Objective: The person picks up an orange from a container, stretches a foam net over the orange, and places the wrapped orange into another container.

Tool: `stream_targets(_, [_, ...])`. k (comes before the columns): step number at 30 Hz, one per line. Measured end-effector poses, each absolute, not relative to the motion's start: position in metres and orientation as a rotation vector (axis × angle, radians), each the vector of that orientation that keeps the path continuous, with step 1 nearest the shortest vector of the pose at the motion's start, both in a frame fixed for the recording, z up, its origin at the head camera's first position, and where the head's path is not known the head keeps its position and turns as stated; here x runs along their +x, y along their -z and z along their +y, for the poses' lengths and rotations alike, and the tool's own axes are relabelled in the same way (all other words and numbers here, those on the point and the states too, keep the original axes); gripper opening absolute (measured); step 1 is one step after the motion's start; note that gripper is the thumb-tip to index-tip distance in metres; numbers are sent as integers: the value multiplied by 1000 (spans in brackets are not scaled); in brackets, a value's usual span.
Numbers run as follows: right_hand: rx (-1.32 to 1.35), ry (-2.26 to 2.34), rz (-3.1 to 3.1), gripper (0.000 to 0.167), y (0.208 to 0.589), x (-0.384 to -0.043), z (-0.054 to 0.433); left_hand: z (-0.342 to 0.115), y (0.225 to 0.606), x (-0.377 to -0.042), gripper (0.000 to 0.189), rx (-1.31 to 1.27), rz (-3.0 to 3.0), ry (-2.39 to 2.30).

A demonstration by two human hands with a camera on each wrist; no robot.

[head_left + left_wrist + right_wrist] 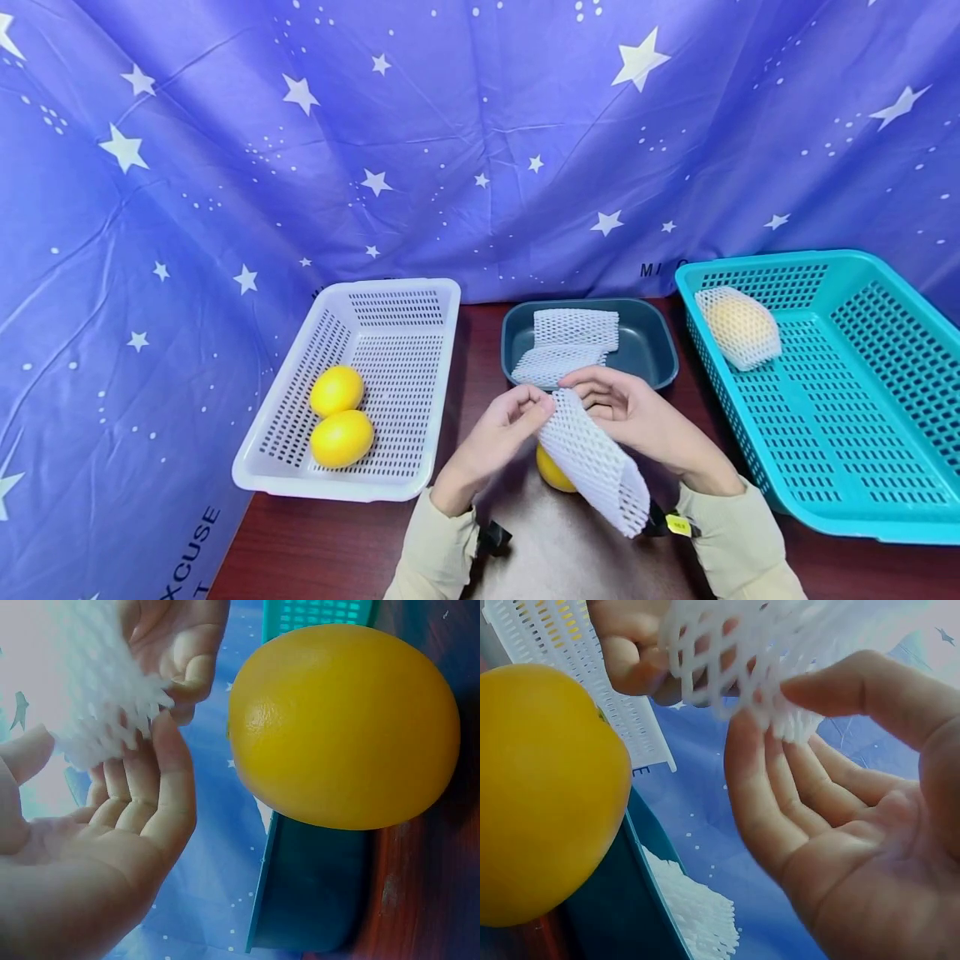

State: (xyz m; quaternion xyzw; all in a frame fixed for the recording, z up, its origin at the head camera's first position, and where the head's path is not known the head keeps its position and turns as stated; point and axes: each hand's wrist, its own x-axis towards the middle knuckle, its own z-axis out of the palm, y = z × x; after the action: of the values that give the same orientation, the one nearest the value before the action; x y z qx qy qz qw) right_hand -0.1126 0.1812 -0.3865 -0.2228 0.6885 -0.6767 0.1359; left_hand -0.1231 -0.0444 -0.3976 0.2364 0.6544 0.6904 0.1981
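A white foam net sleeve [592,462] hangs slantwise in front of the body, its lower end gaping open. My left hand [498,429] pinches its upper end from the left. On the other side of that end, my right hand [652,425] grips the mesh between thumb and fingers, as the right wrist view shows. Below the hands a yellow oval fruit [345,727] rests on the table; the sleeve partly hides it in the head view. Neither hand touches this fruit.
At left, a white basket [442,367] holds two yellow fruits [341,437]. A dark tray [648,346] with folded foam nets [577,329] stands behind the hands. At right is a teal basket [817,417] with a net-wrapped fruit [738,327]. A starry blue curtain [480,125] hangs behind.
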Motion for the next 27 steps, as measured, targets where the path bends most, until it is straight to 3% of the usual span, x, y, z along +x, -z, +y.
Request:
stream_targets(12, [-506,1938,2075,35,386,-111,179,-40,398,-125,12,531,1842,-2130])
stream_targets(27, [-373,1888,2063,33,386,-112,175,-40,398,-123,15,347,1866,-2042])
